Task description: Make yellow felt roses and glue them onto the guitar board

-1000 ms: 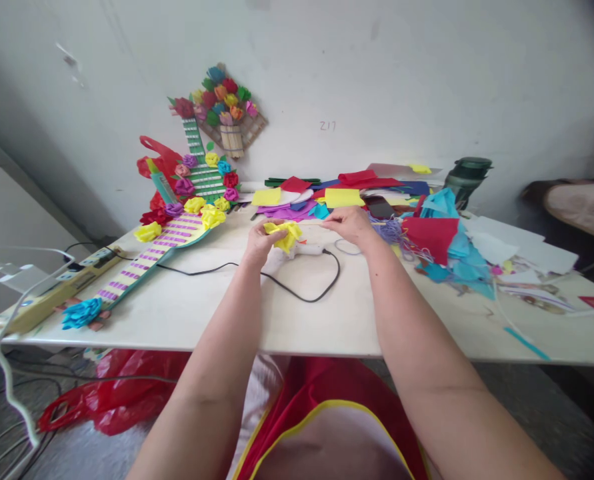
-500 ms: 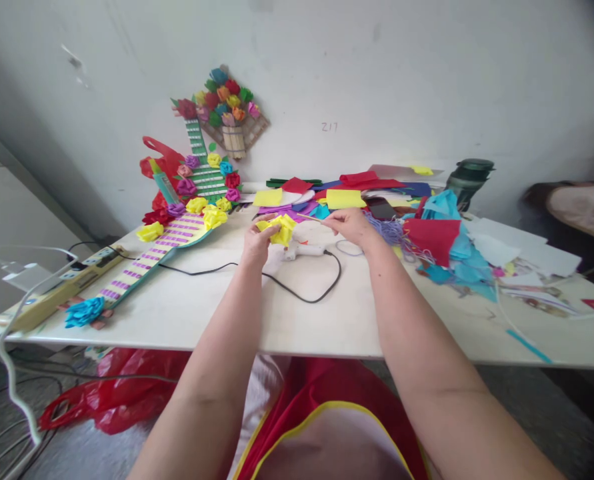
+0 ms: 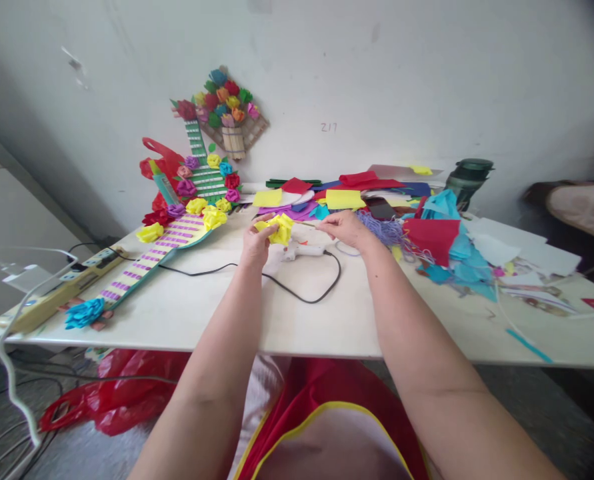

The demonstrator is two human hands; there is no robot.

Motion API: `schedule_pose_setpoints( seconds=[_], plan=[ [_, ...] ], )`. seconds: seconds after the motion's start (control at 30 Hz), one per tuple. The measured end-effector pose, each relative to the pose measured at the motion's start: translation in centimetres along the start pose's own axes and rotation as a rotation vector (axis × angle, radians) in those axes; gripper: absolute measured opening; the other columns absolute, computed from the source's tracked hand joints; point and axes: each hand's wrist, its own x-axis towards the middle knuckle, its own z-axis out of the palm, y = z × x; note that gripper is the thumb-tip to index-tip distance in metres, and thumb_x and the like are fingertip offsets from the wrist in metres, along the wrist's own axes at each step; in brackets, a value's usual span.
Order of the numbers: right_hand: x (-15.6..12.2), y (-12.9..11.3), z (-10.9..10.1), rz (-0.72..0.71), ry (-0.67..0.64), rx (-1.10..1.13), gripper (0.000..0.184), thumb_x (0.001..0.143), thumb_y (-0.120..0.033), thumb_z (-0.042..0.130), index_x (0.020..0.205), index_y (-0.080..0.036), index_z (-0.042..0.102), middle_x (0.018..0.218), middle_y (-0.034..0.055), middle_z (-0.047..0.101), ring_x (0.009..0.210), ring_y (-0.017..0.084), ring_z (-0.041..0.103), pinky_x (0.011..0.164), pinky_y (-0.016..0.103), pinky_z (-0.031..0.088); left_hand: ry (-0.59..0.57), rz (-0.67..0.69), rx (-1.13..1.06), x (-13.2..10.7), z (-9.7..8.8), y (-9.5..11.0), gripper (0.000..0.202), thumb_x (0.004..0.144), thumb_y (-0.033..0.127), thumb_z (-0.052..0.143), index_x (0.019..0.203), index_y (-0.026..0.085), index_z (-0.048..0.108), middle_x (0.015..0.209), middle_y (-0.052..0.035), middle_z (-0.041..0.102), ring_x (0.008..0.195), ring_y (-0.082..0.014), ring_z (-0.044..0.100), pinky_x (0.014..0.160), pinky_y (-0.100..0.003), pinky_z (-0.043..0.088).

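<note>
Table (image 3: 321, 327) beneath hands (image 3: 255, 243), yellow flower (image 3: 281, 229)

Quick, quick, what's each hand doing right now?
Left hand: closed, holding a yellow paper flower.
Right hand: fingers closed, pinching a thin stick that points toward the flower.

The person wears bright red cloth (image 3: 309, 380) with a curved yellow edge (image 3: 339, 403). Pale, wrinkly cloth (image 3: 263, 387) shows beside it. The left grip (image 3: 256, 246) and right grip (image 3: 349, 227) are bare. The right arm (image 3: 417, 327) is bare too, with a tiny dark dot (image 3: 376, 275).
</note>
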Motion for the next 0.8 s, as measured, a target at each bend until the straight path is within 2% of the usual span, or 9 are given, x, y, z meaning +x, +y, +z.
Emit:
schedule_pose_setpoints(
  seconds=[0.13,0.3,0.8],
  plan=[
    [0.19,0.30,0.26,-0.010,0.001,-0.046,0.039,0.076,-0.050,0.057,0.053,-0.020,0.049,0.051,-0.0023,0.048,0.056,0.012,0.042,0.058,0.027,0.033,0.001,0.001,0.001,0.03,-0.03,-0.01,0.064,0.043,0.027,0.088,0.104,0.019,0.071,0.071,0.0013,0.066,0.065,-0.0167,0.066,0.063,-0.028,0.049],
    [0.32,0.39,0.47,-0.009,0.018,-0.112,0.034,0.077,-0.044,0.056,0.055,-0.020,0.049,0.053,-0.0022,0.048,0.056,0.012,0.041,0.058,0.028,0.031,-0.007,-0.010,0.007,0.02,-0.04,-0.06,0.063,0.046,0.029,0.088,0.105,0.020,0.070,0.073,0.0007,0.066,0.069,-0.0174,0.067,0.064,-0.028,0.049],
    [0.15,-0.41,0.77,0.035,0.063,-0.146,0.029,0.080,-0.038,0.058,0.059,-0.019,0.063,0.056,-0.0001,0.060,0.059,0.014,0.051,0.060,0.027,0.034,-0.021,-0.041,0.027,-0.54,0.57,0.41,0.065,0.044,0.032,0.090,0.104,0.020,0.070,0.069,0.0029,0.063,0.067,-0.0157,0.066,0.063,-0.026,0.048]
  ],
)
